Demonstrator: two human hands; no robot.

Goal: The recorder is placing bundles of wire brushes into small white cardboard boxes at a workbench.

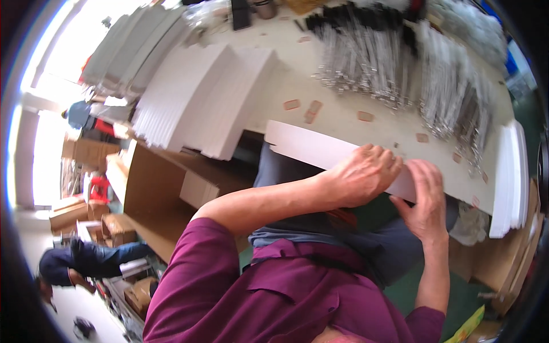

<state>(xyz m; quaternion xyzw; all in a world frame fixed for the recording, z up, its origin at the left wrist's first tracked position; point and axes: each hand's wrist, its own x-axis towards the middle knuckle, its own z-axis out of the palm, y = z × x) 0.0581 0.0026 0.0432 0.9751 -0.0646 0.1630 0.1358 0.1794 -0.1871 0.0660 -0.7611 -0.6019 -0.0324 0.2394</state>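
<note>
A long, narrow white cardboard box [311, 146] lies along the near edge of the table, its notched end to the left. Toward its right part, my left hand [366, 174] is closed over it, fingers curled on the upper edge. My right hand [423, 194] holds the right end, with the thumb on the near side and the fingers on the far side. Both hands are close together, and they hide part of the box. Several small red-bordered paper labels [365, 116] lie on the table [286, 80] just beyond.
Stacked white boxes [177, 97] stand at the left. Bundles of thin, clear-wrapped rods [366, 63] lie at the back right. More white boxes [509, 177] sit at the right edge. A large open carton [154, 194] stands at left. Another person [86, 263] bends over farther off.
</note>
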